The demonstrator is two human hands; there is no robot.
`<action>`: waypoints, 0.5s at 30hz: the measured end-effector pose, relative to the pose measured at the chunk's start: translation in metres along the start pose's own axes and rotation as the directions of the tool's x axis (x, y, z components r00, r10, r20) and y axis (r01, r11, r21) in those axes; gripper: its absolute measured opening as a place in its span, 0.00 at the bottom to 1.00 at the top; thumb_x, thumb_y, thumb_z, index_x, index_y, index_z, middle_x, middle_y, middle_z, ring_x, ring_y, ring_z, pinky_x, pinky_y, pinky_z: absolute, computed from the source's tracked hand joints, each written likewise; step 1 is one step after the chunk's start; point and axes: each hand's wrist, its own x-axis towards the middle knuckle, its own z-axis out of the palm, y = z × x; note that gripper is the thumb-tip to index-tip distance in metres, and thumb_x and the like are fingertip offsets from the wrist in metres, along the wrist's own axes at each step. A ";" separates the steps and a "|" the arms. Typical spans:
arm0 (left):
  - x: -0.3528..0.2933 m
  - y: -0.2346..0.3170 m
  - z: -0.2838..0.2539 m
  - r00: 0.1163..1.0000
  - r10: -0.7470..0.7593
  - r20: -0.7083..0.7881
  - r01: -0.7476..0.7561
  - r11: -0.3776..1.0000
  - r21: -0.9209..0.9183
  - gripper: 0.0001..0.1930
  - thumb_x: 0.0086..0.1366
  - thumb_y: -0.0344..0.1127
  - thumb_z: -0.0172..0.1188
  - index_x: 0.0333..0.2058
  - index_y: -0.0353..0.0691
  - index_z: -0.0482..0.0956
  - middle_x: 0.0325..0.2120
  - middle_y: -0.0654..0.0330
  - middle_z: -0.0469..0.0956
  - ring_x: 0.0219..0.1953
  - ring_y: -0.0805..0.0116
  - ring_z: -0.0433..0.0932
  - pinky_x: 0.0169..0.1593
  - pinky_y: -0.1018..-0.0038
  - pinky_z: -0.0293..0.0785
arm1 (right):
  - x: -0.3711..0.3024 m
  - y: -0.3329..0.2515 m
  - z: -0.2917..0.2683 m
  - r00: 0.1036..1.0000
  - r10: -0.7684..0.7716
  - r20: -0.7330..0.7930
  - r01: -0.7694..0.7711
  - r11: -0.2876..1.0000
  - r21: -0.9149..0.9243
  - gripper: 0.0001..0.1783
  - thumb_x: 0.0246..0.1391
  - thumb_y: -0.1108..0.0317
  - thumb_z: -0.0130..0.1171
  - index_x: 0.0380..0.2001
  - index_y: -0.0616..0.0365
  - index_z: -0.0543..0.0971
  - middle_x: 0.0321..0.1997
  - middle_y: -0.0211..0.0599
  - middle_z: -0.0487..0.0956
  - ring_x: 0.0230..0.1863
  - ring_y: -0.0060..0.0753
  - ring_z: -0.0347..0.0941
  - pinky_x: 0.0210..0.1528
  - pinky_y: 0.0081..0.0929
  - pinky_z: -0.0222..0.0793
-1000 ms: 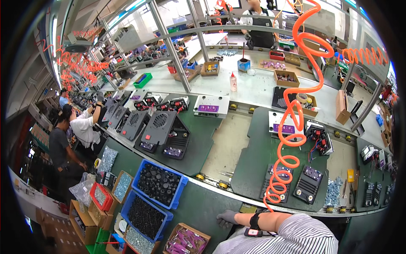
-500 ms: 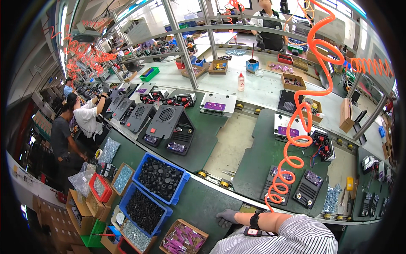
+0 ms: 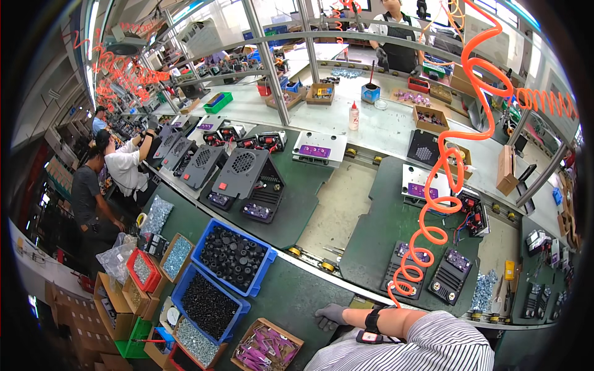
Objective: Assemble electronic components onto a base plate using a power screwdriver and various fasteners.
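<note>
Down at the lower edge, one gloved hand (image 3: 330, 316) is resting on the green surface (image 3: 291, 297), coming in on a striped sleeve (image 3: 433, 346) with a dark wrist strap (image 3: 372, 321) on the forearm. Which hand it is I cannot tell for sure; it reads as the left, reaching across. Its fingers are lying loosely curled and holding nothing, just touching the mat. The other hand is not showing.

Nearest to that hand, a cardboard box of purple parts (image 3: 266, 349) is sitting just to its left, and beyond it two blue bins are standing side by side: one of small black screws (image 3: 207, 306), one of round black caps (image 3: 234, 256). A red tray (image 3: 143, 270) and small boxes of silvery hardware are crowding the left corner.

Further out, black finned housings (image 3: 450, 275) are lying on the dark pallet to the right, with an orange coiled air hose (image 3: 433, 204) hanging down over them. Grey fan covers (image 3: 244, 173) are propped on the next pallet.

A likely risk, as I judge it: the dangling hose is sitting close to the forearm, so a quick reach could be snagging it and dragging a housing. The bins are also packed tight, so a careless sweep could be spilling screws.

Farthest off, other people are working along the line at left and behind the far bench.
</note>
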 end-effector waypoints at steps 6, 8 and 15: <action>-0.011 0.011 0.005 1.000 0.003 -0.006 -0.004 0.998 -0.058 0.34 0.47 0.35 0.70 0.51 0.28 0.67 0.34 0.57 0.76 0.25 0.69 0.75 0.19 0.75 0.69 | -0.004 -0.003 0.000 1.000 0.005 -0.016 -0.005 1.000 -0.009 0.21 0.53 0.53 0.49 0.38 0.60 0.78 0.34 0.41 0.80 0.24 0.33 0.77 0.22 0.26 0.70; -0.009 0.011 0.004 0.999 -0.020 0.031 0.022 0.998 -0.058 0.33 0.47 0.35 0.70 0.50 0.27 0.66 0.35 0.56 0.75 0.25 0.69 0.75 0.19 0.75 0.69 | -0.005 -0.004 0.000 1.000 0.021 -0.003 -0.021 1.000 -0.006 0.21 0.52 0.53 0.49 0.38 0.60 0.78 0.34 0.42 0.80 0.23 0.34 0.77 0.23 0.26 0.70; 0.002 -0.003 -0.003 0.999 -0.011 0.038 0.012 1.000 -0.025 0.30 0.51 0.33 0.66 0.52 0.30 0.66 0.35 0.55 0.75 0.26 0.67 0.76 0.19 0.75 0.69 | -0.003 -0.004 0.000 0.999 0.036 0.004 -0.036 0.999 0.023 0.21 0.53 0.53 0.49 0.38 0.60 0.78 0.33 0.41 0.80 0.21 0.33 0.75 0.20 0.25 0.68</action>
